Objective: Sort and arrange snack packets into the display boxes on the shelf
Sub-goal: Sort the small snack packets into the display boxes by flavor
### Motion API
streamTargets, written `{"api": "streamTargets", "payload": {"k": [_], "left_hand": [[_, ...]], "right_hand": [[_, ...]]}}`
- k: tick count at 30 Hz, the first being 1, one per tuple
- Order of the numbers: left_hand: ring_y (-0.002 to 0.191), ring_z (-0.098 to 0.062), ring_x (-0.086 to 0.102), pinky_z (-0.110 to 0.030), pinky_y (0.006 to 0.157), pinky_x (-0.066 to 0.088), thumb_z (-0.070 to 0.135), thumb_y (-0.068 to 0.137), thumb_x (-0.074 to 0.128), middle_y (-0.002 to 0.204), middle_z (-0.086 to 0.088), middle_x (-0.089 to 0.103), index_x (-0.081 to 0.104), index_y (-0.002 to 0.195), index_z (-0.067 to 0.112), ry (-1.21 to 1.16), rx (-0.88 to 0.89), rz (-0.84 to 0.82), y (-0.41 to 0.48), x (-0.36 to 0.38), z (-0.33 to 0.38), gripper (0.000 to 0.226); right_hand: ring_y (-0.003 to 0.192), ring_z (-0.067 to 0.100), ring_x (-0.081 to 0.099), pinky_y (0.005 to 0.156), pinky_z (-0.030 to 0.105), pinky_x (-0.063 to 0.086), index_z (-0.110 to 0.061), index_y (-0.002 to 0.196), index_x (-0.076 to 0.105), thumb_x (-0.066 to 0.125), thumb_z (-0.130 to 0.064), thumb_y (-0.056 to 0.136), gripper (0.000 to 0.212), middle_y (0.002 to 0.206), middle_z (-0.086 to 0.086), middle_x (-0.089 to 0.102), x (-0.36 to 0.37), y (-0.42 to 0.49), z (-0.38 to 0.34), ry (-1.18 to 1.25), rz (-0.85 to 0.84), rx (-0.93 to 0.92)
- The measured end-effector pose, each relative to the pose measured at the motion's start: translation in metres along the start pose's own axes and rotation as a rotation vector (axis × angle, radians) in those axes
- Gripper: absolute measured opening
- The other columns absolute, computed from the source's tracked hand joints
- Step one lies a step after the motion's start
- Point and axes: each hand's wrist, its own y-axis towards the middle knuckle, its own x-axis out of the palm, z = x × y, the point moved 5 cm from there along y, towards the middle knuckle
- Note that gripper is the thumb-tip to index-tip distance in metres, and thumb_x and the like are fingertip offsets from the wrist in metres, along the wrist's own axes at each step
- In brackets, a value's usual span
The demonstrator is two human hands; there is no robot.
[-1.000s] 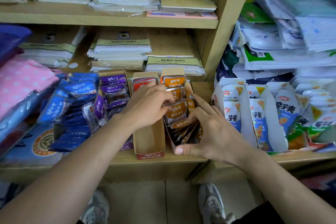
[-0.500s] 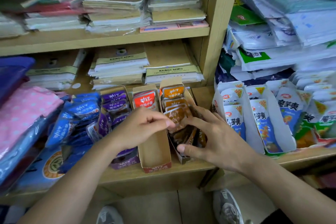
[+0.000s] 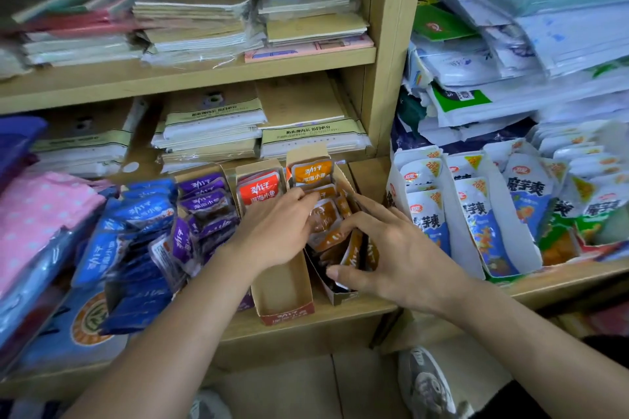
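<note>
Shelf front: right hand [image 3: 391,258], fingers spread, lies over the orange packets [image 3: 323,214], thumb at the front of their tilted brown display box [image 3: 342,296]. Left hand [image 3: 275,235] curls its fingers onto the same glossy, white-lettered packets; whether it pinches one cannot be told. Beside it on the left, a red-fronted box [image 3: 286,313] holds red packets [image 3: 260,190] at its back; purple packets [image 3: 204,201] fill the next box.

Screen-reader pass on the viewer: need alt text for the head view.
A person's left hand and right hand are both on orange snack packets standing in a narrow cardboard display box on a wooden shelf. Left of it stand a near-empty box with a red packet, then purple packets and blue packets; white packets fill boxes on the right.
</note>
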Motion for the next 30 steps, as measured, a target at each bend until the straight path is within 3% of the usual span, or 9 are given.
{"api": "streamTargets", "payload": {"k": [6, 10, 14, 18, 26, 30], "left_hand": [[0.096, -0.014, 0.058, -0.025, 0.063, 0.037, 0.04, 0.1, 0.057, 0.112, 0.009, 0.051, 0.061, 0.126, 0.026, -0.172, -0.053, -0.023, 0.006, 0.0, -0.003, 0.03], [0.076, 0.003, 0.055, -0.014, 0.058, 0.031, 0.035, 0.094, 0.069, 0.093, 0.019, 0.058, 0.065, 0.107, 0.028, -0.318, -0.083, 0.028, 0.002, -0.006, -0.003, 0.015], [0.072, 0.007, 0.062, -0.021, 0.066, 0.048, 0.028, 0.088, 0.078, 0.074, 0.019, 0.069, 0.071, 0.086, 0.03, -0.463, -0.148, 0.219, -0.003, -0.021, -0.007, 0.007], [0.067, 0.003, 0.067, -0.026, 0.069, 0.057, 0.026, 0.081, 0.083, 0.067, 0.018, 0.069, 0.075, 0.079, 0.03, -0.61, -0.2, 0.438, -0.012, -0.038, -0.011, 0.009], [0.078, -0.005, 0.073, -0.026, 0.063, 0.059, 0.03, 0.093, 0.068, 0.094, 0.009, 0.076, 0.077, 0.1, 0.026, -0.933, -0.185, 0.051, -0.025, -0.021, -0.005, 0.012], [0.098, -0.004, 0.071, -0.029, 0.084, 0.059, 0.034, 0.088, 0.073, 0.109, 0.013, 0.075, 0.077, 0.112, 0.027, -0.934, -0.066, -0.118, -0.04, -0.018, -0.006, 0.025]], "right_hand": [[0.139, 0.012, 0.04, 0.112, 0.043, 0.04, -0.039, 0.113, 0.053, 0.066, -0.067, 0.078, 0.047, 0.153, -0.012, 0.039, 0.001, 0.0, 0.008, 0.101, -0.002, -0.001], [0.132, 0.011, 0.047, 0.106, 0.044, 0.046, -0.044, 0.107, 0.047, 0.065, -0.067, 0.076, 0.043, 0.147, -0.013, 0.043, -0.002, -0.001, 0.009, 0.138, -0.007, 0.012], [0.12, 0.011, 0.05, 0.098, 0.036, 0.05, -0.041, 0.115, 0.049, 0.065, -0.065, 0.08, 0.046, 0.138, -0.016, 0.047, -0.002, -0.002, 0.009, 0.115, 0.029, 0.005], [0.124, 0.012, 0.047, 0.096, 0.025, 0.043, -0.033, 0.129, 0.05, 0.064, -0.063, 0.083, 0.056, 0.144, -0.014, 0.045, -0.004, -0.002, 0.007, 0.074, 0.061, 0.029], [0.13, 0.013, 0.049, 0.105, 0.036, 0.047, -0.035, 0.152, 0.027, 0.063, -0.069, 0.08, 0.088, 0.144, -0.008, 0.05, -0.004, -0.002, 0.009, 0.134, 0.09, 0.095], [0.122, 0.005, 0.052, 0.101, 0.03, 0.05, -0.035, 0.149, 0.031, 0.066, -0.067, 0.08, 0.084, 0.136, -0.012, 0.055, -0.007, -0.01, 0.013, 0.139, 0.099, 0.141]]}}
